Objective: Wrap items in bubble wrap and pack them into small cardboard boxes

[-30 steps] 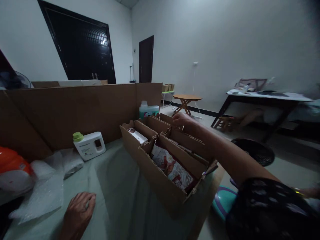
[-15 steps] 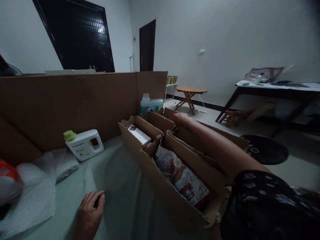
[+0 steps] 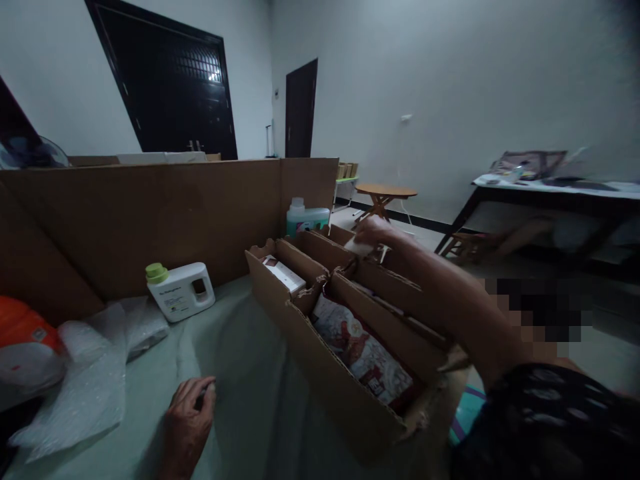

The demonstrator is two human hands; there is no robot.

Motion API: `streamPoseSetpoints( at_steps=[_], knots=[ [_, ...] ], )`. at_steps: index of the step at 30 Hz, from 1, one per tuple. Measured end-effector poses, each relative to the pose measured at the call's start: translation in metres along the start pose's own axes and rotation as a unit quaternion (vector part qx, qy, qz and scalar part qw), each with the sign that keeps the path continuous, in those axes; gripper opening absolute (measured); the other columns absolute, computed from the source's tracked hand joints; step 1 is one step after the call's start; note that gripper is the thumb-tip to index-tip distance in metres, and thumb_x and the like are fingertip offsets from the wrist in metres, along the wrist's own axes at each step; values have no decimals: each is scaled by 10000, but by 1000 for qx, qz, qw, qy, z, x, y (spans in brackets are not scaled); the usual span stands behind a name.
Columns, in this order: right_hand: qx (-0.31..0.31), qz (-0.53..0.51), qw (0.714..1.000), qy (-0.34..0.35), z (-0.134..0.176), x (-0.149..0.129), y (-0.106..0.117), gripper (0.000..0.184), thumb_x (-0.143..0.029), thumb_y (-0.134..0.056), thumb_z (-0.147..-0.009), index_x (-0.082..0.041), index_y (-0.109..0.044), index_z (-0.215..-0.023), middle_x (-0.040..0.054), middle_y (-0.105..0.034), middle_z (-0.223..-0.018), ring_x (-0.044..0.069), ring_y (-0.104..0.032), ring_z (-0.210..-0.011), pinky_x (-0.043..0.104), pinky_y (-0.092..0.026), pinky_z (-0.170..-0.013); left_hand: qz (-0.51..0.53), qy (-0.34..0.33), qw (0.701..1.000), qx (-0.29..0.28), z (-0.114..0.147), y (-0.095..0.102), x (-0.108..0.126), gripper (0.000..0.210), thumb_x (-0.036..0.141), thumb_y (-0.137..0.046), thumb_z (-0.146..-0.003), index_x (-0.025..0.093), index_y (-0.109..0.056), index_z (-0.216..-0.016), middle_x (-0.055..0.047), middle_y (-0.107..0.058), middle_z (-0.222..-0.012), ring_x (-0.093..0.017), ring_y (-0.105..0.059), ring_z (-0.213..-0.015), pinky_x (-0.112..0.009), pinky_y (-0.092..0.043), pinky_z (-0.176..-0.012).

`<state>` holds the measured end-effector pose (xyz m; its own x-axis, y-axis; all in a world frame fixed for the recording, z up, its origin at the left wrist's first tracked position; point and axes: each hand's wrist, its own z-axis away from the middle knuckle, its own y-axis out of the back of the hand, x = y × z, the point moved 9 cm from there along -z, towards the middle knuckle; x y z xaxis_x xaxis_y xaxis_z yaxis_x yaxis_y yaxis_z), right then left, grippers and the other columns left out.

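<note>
My right hand (image 3: 375, 230) is raised over the far right compartment of the cardboard box (image 3: 320, 353). Its fingers are closed around a small white thing (image 3: 359, 247), blurred, whose kind I cannot make out. My left hand (image 3: 189, 410) rests on the pale green cloth (image 3: 240, 373), left of the box, fingers curled and thumb pressed to the index finger; whether anything is inside is hidden. A printed food packet (image 3: 360, 347) lies in the near compartment, and a white carton (image 3: 284, 273) sits in the far left one.
A white jug with a green cap (image 3: 183, 292) stands left of the box, near bubble wrap (image 3: 93, 373) and an orange-and-white package (image 3: 27, 340). A bottle of green liquid (image 3: 305, 220) is behind the box. A tall cardboard panel (image 3: 175, 213) borders the back.
My right hand has come up out of the far right compartment with a white thing in it. My left hand stays on the cloth. The view has tilted up slightly.
</note>
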<state>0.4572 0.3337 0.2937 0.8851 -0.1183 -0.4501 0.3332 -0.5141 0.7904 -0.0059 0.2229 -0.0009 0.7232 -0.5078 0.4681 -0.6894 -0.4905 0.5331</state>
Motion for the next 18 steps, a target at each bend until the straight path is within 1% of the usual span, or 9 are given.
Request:
streamPoseSetpoints(
  at_steps=[3,5,7,9,11,13,15,16,18],
  knots=[
    [-26,2,1000,1,13,-6,34,274,-288,-547,-1002,-58,-691,-1035,65,-700,-978,160,-652,-885,285,-519,-797,10,-1,1000,2,-11,9,20,276,391,-522,-925,211,-725,-874,-48,-746,-837,-207,-711,-783,-307,-574,-726],
    [-51,-28,998,38,41,-26,45,300,-286,-562,-962,-30,-717,-943,62,-699,-819,125,-612,-754,234,-479,-689,25,3,1000,7,-30,22,50,314,442,-530,-920,201,-710,-1009,-84,-735,-997,-243,-704,-937,-372,-569,-870],
    [-137,-93,979,118,88,-62,34,224,-274,-621,-892,-85,-739,-871,38,-691,-739,118,-586,-665,220,-457,-607,46,13,999,23,-53,42,91,509,515,-560,-900,185,-603,-1285,-145,-629,-1311,-306,-615,-1200,-472,-512,-1019],
    [-270,-162,923,220,148,-104,9,140,-243,-662,-827,-132,-746,-811,12,-692,-717,115,-588,-633,214,-443,-573,100,-12,995,25,-73,59,142,773,584,-628,-840,187,-429,-1473,-172,-460,-1520,-353,-493,-1360,-534,-447,-1096],
    [-374,-197,857,294,198,-132,-9,146,-277,-681,-815,-154,-757,-835,-7,-698,-721,111,-596,-626,204,-434,-558,161,-32,985,-51,-81,56,183,725,578,-654,-826,213,-496,-1432,-146,-567,-1439,-336,-582,-1277,-470,-524,-1019],
    [-396,-227,833,313,212,-134,-12,217,-338,-666,-844,-165,-765,-931,-4,-721,-786,115,-619,-662,203,-451,-584,216,-11,961,-175,-70,37,201,504,554,-620,-856,214,-665,-1225,-93,-749,-1122,-272,-724,-985,-342,-601,-815],
    [-321,-237,877,268,183,-103,-3,277,-384,-610,-898,-163,-755,-981,15,-736,-851,123,-637,-701,212,-477,-620,254,71,930,-255,-44,21,186,446,573,-583,-869,193,-724,-1054,-44,-773,-877,-216,-731,-764,-256,-585,-655],
    [-247,-233,913,224,160,-75,8,304,-399,-571,-927,-155,-749,-961,25,-735,-846,125,-638,-697,219,-484,-621,264,130,920,-258,-30,19,167,482,603,-582,-856,181,-725,-1038,-37,-771,-852,-210,-728,-743,-241,-579,-635],
    [-136,-131,972,141,124,-10,22,343,-421,-564,-945,-165,-729,-789,9,-699,-703,114,-593,-587,219,-465,-555,269,258,903,-212,2,27,116,563,650,-600,-822,166,-708,-1089,-42,-780,-932,-225,-741,-818,-245,-594,-686]
  ],
)
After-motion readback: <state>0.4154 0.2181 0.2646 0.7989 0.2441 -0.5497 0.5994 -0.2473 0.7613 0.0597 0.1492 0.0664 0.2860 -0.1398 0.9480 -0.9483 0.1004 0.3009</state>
